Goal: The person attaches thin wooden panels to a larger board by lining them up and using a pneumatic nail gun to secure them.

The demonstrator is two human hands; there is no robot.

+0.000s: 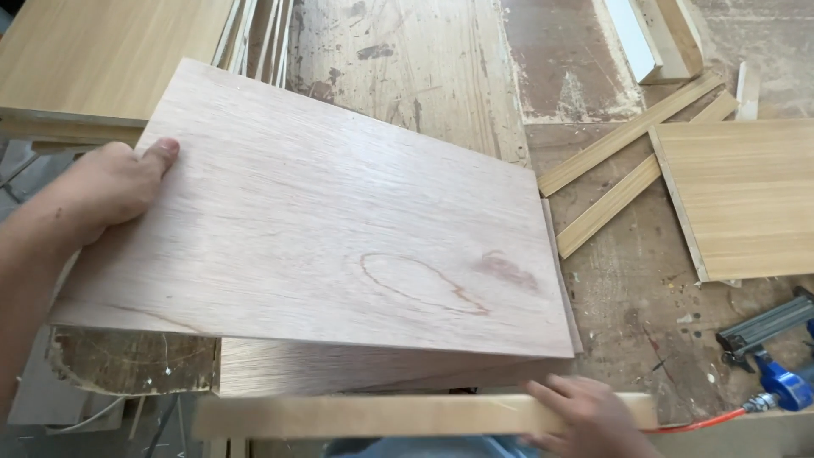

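Note:
A thin plywood sheet (pixel 322 220), pale with a reddish ring mark, lies tilted over a wooden frame on the workbench. My left hand (pixel 110 182) grips its left edge, thumb on top. My right hand (pixel 589 420) rests on a pale wooden bar (pixel 365 416) running along the near edge, fingers curled over its right end. Under the sheet another plywood layer (pixel 339 369) shows.
Two narrow wooden strips (pixel 632 161) lie crossed at right. A light laminated panel (pixel 746 199) sits at far right. A blue and grey nail gun (pixel 776 352) with an orange hose is at bottom right. Stacked boards (pixel 102 51) fill the top left.

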